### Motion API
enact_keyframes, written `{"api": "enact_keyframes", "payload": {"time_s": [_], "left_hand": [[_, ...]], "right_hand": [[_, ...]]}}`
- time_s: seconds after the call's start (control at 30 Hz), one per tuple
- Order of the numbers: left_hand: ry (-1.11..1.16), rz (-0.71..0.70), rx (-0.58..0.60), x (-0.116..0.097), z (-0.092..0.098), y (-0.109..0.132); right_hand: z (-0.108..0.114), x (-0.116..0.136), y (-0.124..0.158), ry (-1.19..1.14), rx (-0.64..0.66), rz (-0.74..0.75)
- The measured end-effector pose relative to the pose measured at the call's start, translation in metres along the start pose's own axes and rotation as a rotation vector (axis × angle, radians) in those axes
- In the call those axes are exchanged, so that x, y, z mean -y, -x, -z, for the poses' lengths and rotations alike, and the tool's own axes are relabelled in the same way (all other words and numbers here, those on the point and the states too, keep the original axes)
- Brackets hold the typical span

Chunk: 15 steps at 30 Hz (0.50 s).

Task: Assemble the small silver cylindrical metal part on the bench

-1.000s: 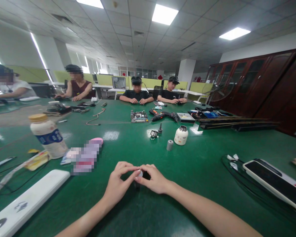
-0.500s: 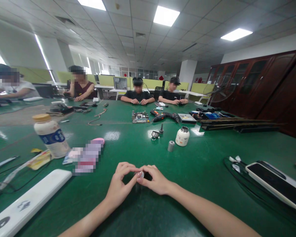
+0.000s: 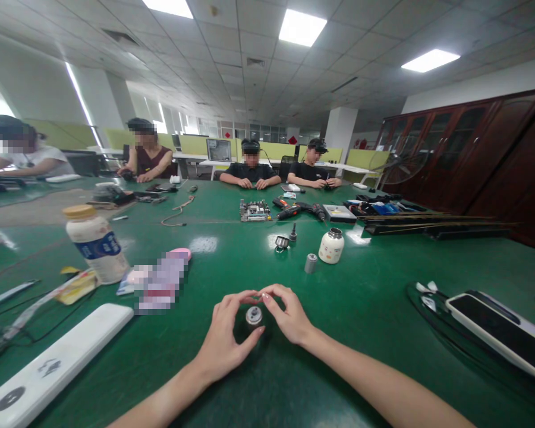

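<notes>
A small silver cylindrical metal part (image 3: 253, 315) stands on the green table (image 3: 365, 291) just in front of me. My left hand (image 3: 225, 343) curls round its left side, thumb against its base. My right hand (image 3: 289, 318) curls round its right side. The two forefingers meet above and behind the part, so the hands form a ring about it. How firmly either hand grips the part is unclear.
A white bottle (image 3: 96, 244) with a yellow cap, a long white device (image 3: 57, 362) and cables lie at left. A phone (image 3: 499, 336) lies at right. Ahead are a grey cylinder (image 3: 311, 263), a white jar (image 3: 331, 245), a circuit board (image 3: 255, 210) and a drill (image 3: 296, 210). Several people sit across the table.
The part was pinched between the fingertips of both hands, half hidden. Now the fingers have spread into a ring and the part shows standing between the hands.
</notes>
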State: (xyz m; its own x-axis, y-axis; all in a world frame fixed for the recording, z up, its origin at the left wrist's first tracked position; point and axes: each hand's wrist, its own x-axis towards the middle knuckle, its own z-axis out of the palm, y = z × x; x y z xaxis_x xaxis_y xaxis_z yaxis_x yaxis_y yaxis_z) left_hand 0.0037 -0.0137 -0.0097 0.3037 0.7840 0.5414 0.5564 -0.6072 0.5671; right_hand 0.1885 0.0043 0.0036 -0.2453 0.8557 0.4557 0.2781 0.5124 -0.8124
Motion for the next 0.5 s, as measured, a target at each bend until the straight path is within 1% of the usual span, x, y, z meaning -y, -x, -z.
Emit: {"api": "enact_keyframes", "payload": {"time_s": [0.07, 0.17, 0.37, 0.43, 0.5], "left_hand": [[-0.031, 0.007, -0.004, 0.002, -0.002, 0.001], [-0.042, 0.019, 0.015, 0.003, -0.002, 0.001], [-0.06, 0.004, 0.026, -0.001, 0.001, -0.002], [-0.065, 0.004, 0.017, -0.003, 0.002, -0.003], [-0.066, 0.015, 0.012, -0.003, 0.002, -0.003]], "right_hand": [[0.004, 0.006, -0.001, 0.115, 0.007, 0.054], [0.006, 0.013, -0.002, 0.2, 0.089, 0.099], [0.005, 0.022, -0.003, 0.272, 0.114, 0.045], [0.008, 0.023, -0.006, 0.279, 0.099, 0.044], [0.014, 0.022, -0.011, 0.288, 0.037, 0.058]]}}
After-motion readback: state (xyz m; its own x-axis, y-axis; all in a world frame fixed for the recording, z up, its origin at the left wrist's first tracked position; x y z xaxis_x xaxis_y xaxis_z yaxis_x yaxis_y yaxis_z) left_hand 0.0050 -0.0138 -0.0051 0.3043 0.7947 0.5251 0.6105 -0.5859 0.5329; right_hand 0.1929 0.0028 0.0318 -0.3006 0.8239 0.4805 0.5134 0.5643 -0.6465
